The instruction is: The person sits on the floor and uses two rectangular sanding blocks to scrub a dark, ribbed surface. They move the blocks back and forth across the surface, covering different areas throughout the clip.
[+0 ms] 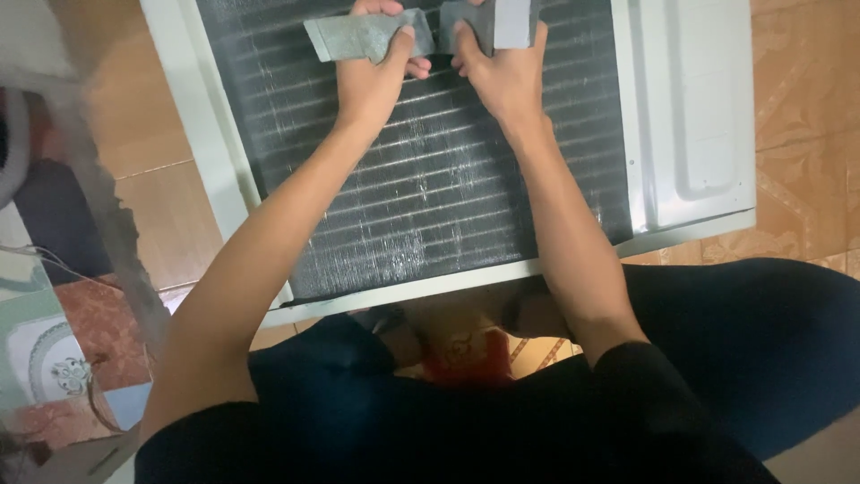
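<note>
The person sits on the tiled floor with legs in dark trousers spread to either side of a big flat unit: a white metal frame around a dark panel of thin fins, crossed by many pale horizontal lines. The unit lies tilted across the floor, its near edge just in front of the person's lap. To the right of the fins sits a plain white metal plate with a raised rectangular shape pressed into it.

Both arms reach forward to the far end of the fins. The left hand has its grip pinched on a grey strip of tape-like material, thumb on top and fingers curled beneath, the strip running off to the left over the fins. The right hand pinches a second grey piece in the same way, thumb pressed over it; its far end runs out of the top of the view. The 2 hands sit just beside each other, with the 2 grey pieces nearly meeting between them, right on the fin surface.

Near the person's lap, something red shows beneath the frame's near edge. At the far left lies a patterned mat.
</note>
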